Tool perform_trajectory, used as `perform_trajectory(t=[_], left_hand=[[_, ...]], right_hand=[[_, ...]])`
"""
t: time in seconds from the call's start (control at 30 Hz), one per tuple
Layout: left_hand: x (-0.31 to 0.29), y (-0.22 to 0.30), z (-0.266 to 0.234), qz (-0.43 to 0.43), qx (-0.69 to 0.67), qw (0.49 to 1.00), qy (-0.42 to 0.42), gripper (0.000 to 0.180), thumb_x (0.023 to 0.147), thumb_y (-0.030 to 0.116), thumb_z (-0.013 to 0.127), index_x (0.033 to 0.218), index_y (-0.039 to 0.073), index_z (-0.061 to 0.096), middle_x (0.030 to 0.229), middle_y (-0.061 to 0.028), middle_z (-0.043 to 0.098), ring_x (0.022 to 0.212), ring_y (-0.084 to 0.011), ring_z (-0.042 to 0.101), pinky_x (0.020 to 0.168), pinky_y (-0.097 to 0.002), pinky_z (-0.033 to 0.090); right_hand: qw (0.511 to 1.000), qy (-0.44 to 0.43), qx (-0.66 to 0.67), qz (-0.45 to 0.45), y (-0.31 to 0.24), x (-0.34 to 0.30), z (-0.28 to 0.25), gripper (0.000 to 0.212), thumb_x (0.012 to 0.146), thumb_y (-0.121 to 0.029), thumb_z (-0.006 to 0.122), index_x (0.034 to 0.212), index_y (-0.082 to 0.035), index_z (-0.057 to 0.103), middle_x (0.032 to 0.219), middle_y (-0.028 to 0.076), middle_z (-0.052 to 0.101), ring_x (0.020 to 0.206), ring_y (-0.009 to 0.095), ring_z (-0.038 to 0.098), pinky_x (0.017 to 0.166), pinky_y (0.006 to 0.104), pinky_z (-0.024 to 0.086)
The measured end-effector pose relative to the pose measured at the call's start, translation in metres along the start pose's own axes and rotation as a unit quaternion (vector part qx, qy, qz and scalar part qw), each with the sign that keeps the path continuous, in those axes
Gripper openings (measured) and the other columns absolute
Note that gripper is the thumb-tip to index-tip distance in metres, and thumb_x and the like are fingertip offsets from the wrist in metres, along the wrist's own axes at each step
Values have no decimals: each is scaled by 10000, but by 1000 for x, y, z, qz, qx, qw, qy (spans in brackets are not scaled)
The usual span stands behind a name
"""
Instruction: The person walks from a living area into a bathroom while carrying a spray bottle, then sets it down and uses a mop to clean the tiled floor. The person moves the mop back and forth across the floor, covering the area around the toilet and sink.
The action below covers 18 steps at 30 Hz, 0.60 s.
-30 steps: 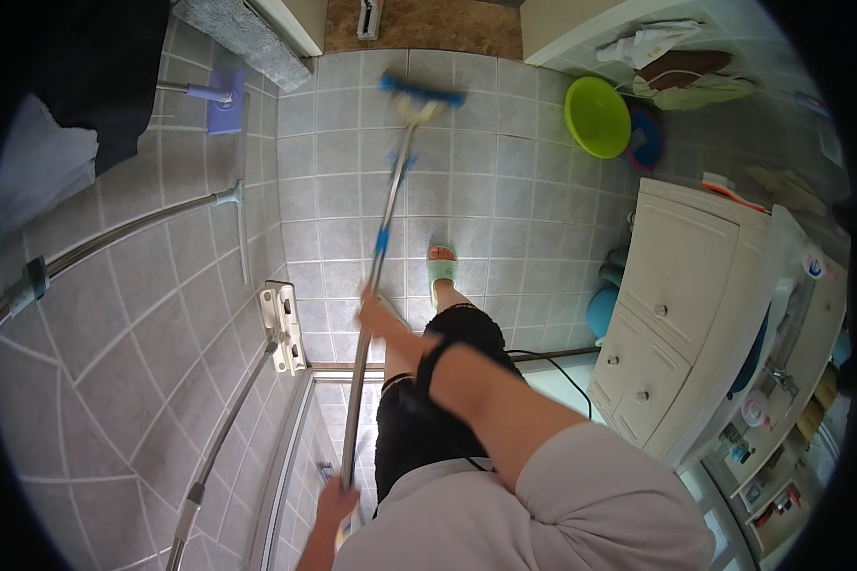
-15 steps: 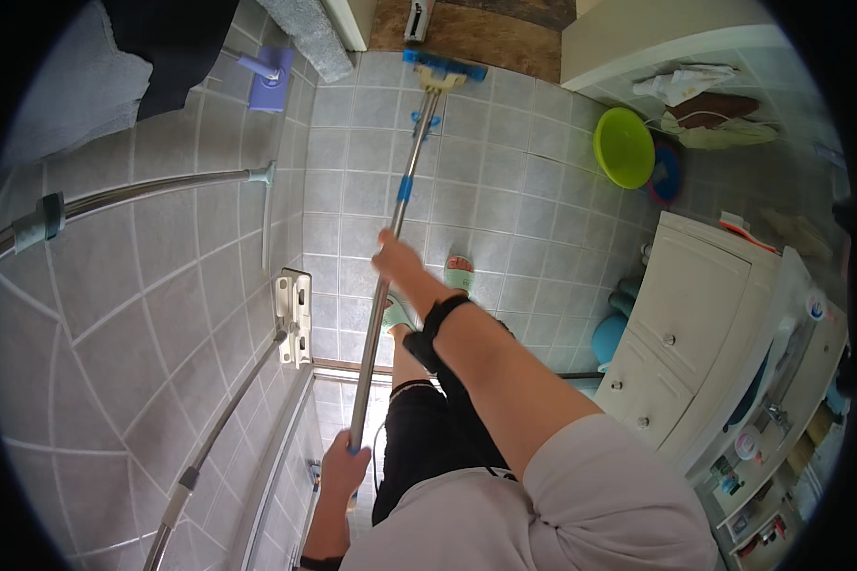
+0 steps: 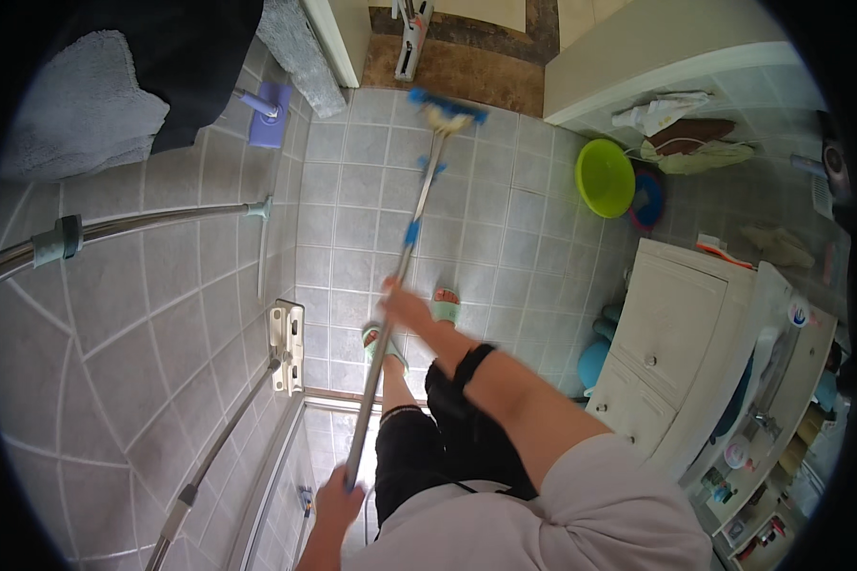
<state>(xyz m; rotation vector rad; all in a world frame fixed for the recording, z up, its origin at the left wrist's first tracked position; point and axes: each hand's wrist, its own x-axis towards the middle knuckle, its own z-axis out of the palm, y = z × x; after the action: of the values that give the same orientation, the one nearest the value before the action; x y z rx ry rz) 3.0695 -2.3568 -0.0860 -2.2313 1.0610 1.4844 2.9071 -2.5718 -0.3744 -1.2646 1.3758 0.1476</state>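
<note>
A long metal-poled mop (image 3: 420, 202) with a blue head (image 3: 448, 108) reaches away from me across grey floor tiles. Its head rests close to the brown doorway threshold. My right hand (image 3: 406, 305), blurred by motion, is wrapped round the middle of the pole, just below a blue collar. At the pole's near end, my left hand (image 3: 337, 500) grips it beside my hip. Both of my feet, in pale green slippers (image 3: 446, 306), stand on the tiles beyond the right forearm and beside the pole.
A lime-green basin (image 3: 605, 179) leans at the right wall by a blue one. Nearer stands a white cabinet (image 3: 657, 333) with a sink counter. On the left are a tiled wall, metal rails (image 3: 152, 221) and a purple flat mop head (image 3: 269, 114). A white device (image 3: 414, 43) stands on the threshold.
The whole scene sits lower in the picture. Against the threshold, the mop head has shifted slightly right. Both hands keep their hold on the pole.
</note>
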Motion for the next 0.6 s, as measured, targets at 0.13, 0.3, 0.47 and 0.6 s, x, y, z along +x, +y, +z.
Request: perform_trajectory(t=[0.13,0.3,0.47,0.6], left_hand=[[118,92,8,119,-74,990,16,426,749,273,582,1122,91,488,892,-217,605,848,-413,569,733,-457,452],[71,-19,22,-21,40,999,-9,318,710,218,610,975,64,524,867,-180,610,818,-378,587,710,-442,463],[-171,-164,37,-169,20,982,-85,323,726,261,600,984,71,552,808,-170,617,748,-344,604,667,-422,467],[-208,-159,23,-172,6,984,-48,307,798,306,549,1000,74,562,820,-182,628,743,-354,605,645,-420,460]], right_hand=[[990,130,6,62,20,91,-129,492,777,-290,574,1190,-76,412,937,174,614,908,344,590,761,435,465],[998,50,-29,4,-3,29,-31,360,769,-270,550,1034,-37,479,796,151,610,775,323,603,642,434,474],[886,-444,-102,-89,-20,-152,191,821,710,-532,608,1325,-72,319,1146,192,543,1083,344,509,870,451,405],[905,-395,-115,-112,-53,-160,179,766,717,-496,599,1300,-65,351,1119,183,564,1007,357,553,829,472,429]])
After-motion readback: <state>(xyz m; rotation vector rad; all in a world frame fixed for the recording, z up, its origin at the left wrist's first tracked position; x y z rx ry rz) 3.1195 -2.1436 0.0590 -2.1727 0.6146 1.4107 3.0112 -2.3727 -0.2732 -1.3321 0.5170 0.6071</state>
